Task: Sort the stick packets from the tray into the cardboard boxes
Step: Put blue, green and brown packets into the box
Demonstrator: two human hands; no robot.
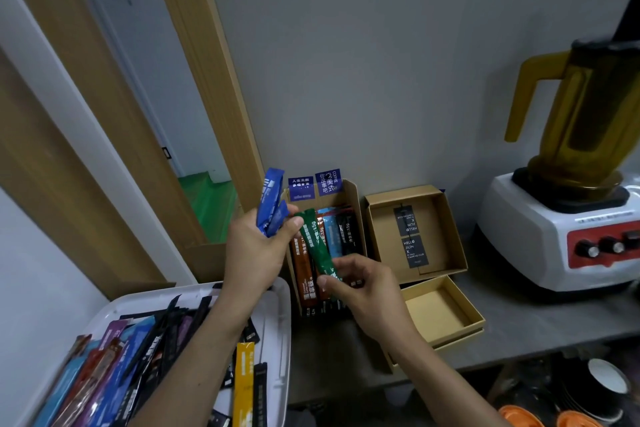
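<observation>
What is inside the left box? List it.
The box holds packets side by side: brown, light blue, black. The right hand pinches a green packet over them; the left hand holds blue packets beside it. The right hand hides the near end; lower layers cannot be seen.

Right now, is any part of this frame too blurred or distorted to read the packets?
Head view: the green stick packet at centre is sharp, print legible. Head view, edges: packets in the white plastic tray and the amber blender jug smear. Head view: the wooden door frame bows from lens distortion; light dim, even.
</observation>
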